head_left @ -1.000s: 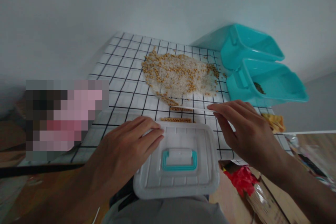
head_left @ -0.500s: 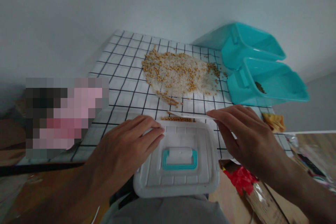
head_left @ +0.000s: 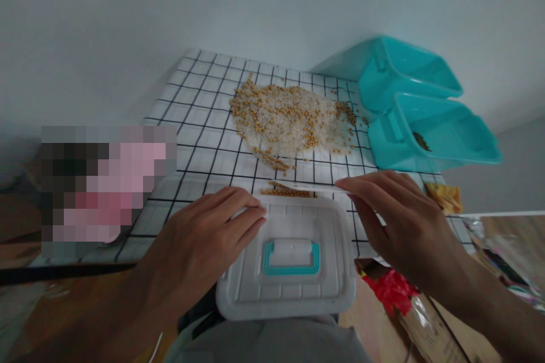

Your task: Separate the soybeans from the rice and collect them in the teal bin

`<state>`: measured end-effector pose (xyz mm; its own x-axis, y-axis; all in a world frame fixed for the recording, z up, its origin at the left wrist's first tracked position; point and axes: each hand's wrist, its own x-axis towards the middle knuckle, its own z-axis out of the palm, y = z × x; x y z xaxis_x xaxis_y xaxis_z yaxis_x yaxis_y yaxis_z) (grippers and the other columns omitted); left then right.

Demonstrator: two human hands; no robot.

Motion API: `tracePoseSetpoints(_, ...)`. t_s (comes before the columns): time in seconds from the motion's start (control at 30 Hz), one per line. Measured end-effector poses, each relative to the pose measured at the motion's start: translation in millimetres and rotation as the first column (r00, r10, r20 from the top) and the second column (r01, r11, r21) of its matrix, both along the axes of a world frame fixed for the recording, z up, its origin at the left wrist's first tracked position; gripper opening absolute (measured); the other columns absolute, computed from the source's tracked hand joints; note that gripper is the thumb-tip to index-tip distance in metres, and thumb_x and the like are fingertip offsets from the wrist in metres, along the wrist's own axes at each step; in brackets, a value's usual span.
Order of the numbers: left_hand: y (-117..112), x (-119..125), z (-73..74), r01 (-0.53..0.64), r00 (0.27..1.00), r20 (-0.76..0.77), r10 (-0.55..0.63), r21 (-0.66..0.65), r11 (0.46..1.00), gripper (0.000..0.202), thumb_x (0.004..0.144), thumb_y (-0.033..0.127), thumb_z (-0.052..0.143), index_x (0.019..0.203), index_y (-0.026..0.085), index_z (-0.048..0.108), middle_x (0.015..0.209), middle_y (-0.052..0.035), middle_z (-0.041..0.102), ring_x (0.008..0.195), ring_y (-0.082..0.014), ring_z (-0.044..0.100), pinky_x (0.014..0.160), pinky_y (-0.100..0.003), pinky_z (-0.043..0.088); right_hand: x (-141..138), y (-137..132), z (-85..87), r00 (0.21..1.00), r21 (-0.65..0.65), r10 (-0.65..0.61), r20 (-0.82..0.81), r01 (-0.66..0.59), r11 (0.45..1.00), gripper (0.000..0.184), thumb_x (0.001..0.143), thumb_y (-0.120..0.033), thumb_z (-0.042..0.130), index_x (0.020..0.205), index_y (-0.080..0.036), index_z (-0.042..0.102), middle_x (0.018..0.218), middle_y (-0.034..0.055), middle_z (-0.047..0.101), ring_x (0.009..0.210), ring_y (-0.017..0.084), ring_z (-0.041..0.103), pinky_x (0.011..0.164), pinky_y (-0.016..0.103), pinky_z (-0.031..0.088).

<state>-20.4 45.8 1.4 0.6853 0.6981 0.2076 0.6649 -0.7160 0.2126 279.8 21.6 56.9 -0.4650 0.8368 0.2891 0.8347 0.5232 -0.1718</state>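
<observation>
A white cloth with black grid lines covered the worktop, its back edge near a plain pale wall. At the far right stood two open teal bins, one behind the other, with a crumpled yellow wrapper or cloth just this side of the nearer one. Pixel blocks masked a pink and dark shape on the left. Below, to the right, bright red plastic lay beside brown cardboard, and blurred clutter littered the wooden floor
</observation>
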Motion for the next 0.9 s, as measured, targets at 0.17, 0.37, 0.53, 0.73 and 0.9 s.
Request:
tracePoseSetpoints(0.17,0.6,2.1,-0.5,0.007,1.000,-0.008,-0.007,-0.008,1.000,0.020,0.102,0.021,0.052,0.108,0.019,0.071,0.111,-0.0070,0.072,0.109,-0.0249,0.067,0.095,-0.047,0.058,1.7,-1.6,1.6,1.000,0.006,0.010,-0.006,-0.010,1.000,0.031,0.094,-0.005,0.060,0.122,-0.020,0.062,0.106,0.0060,0.072,0.097,0.023,0.065,0.086,0.038,0.050)
tracePoseSetpoints(0.37,-0.4,2.3,0.6,-0.003,1.000,-0.001,0.003,-0.006,1.000,0.018,0.101,0.020,0.055,0.107,0.019,0.071,0.110,-0.0065,0.072,0.107,-0.0244,0.067,0.095,-0.047,0.058,1.7,-5.2,2.3,1.000,-0.006,0.008,-0.021,-0.008,1.000,0.030,0.095,-0.007,0.061,0.122,-0.020,0.063,0.106,0.0056,0.072,0.097,0.022,0.065,0.086,0.038,0.050)
tracePoseSetpoints(0.53,-0.9,1.9,2.6,-0.009,1.000,-0.015,0.009,-0.010,1.000,0.018,0.101,0.020,0.055,0.108,0.019,0.071,0.111,-0.0067,0.072,0.107,-0.0245,0.067,0.096,-0.047,0.058,1.8,-7.6,2.5,1.000,-0.010,0.008,-0.008,-0.008,1.000,0.030,0.095,-0.007,0.061,0.122,-0.020,0.063,0.108,0.0059,0.073,0.097,0.022,0.065,0.087,0.038,0.050)
tracePoseSetpoints(0.73,-0.1,3.0,2.8,0.002,1.000,-0.005,-0.002,0.002,1.000,0.018,0.101,0.020,0.054,0.109,0.019,0.071,0.110,-0.0068,0.072,0.106,-0.0241,0.067,0.095,-0.046,0.058,1.1,-6.9,5.4,1.000,-0.026,0.012,-0.006,-0.012,1.000,0.027,0.097,-0.010,0.059,0.122,-0.021,0.063,0.109,0.0066,0.073,0.099,0.022,0.066,0.088,0.039,0.051)
tracePoseSetpoints(0.9,0.3,3.2,2.5,-0.002,1.000,-0.007,0.002,0.008,1.000,0.018,0.101,0.020,0.054,0.107,0.020,0.071,0.110,-0.0065,0.073,0.105,-0.0239,0.068,0.095,-0.046,0.058,0.2,-2.8,5.2,1.000,-0.029,0.009,0.002,-0.009,1.000,0.028,0.097,-0.009,0.058,0.121,-0.021,0.063,0.108,0.0064,0.073,0.099,0.023,0.066,0.087,0.039,0.052)
